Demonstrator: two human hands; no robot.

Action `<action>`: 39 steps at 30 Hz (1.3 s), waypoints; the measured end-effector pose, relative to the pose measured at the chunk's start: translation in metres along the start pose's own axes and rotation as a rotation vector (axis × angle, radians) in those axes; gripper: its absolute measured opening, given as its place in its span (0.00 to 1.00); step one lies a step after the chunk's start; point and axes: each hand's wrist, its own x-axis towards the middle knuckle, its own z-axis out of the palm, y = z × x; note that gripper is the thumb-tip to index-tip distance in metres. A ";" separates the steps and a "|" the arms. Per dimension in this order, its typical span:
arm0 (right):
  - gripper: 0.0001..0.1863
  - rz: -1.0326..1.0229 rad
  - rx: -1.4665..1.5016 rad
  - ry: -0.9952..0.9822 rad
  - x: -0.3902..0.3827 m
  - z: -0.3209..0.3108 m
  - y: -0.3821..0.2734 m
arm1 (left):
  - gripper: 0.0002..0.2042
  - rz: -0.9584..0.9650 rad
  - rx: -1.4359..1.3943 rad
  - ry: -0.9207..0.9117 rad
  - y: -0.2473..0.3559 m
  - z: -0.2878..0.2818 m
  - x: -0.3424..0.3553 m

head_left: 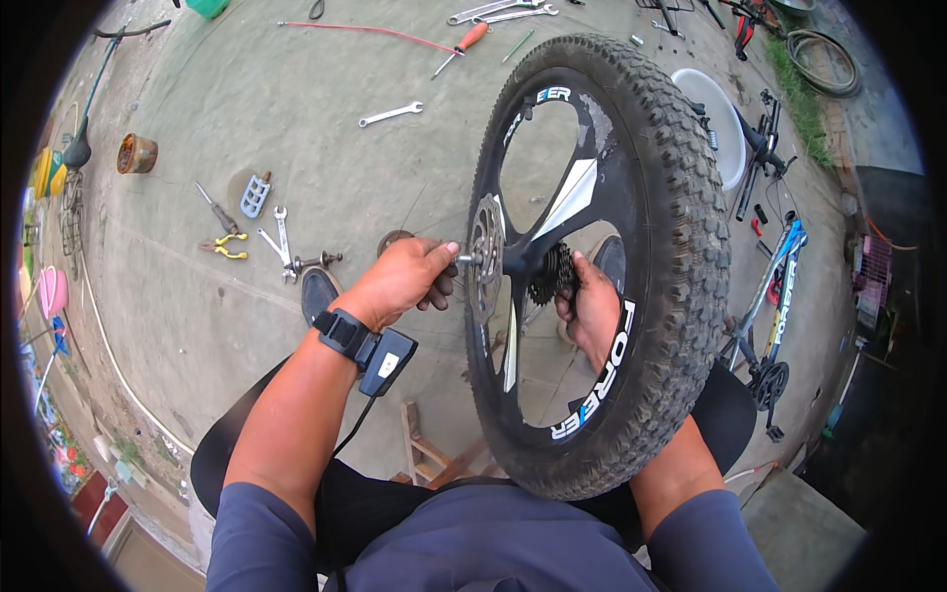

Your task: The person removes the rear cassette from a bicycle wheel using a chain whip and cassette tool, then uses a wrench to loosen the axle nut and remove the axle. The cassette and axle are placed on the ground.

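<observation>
A black bicycle wheel [691, 197] with a knobby tyre and white-patched spokes stands upright in front of me, leaning slightly. My left hand [414, 276] is closed at the silver axle end [464, 259] beside the brake disc [483, 286], thumb and forefinger pinching it. My right hand [592, 311] reaches behind the wheel and grips around the black sprocket cassette [547, 286] at the hub; some of its fingers are hidden.
On the concrete lie spanners [390, 114], a red-handled screwdriver [472, 37], pliers [227, 244], a pedal [254, 195] and a loose axle [318, 261]. At right are a white basin [732, 128] and a bike frame [784, 286]. A rusty can [136, 153] stands left.
</observation>
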 end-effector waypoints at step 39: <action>0.16 0.214 0.098 -0.048 0.014 -0.006 -0.010 | 0.14 0.309 0.345 0.179 -0.012 0.003 0.009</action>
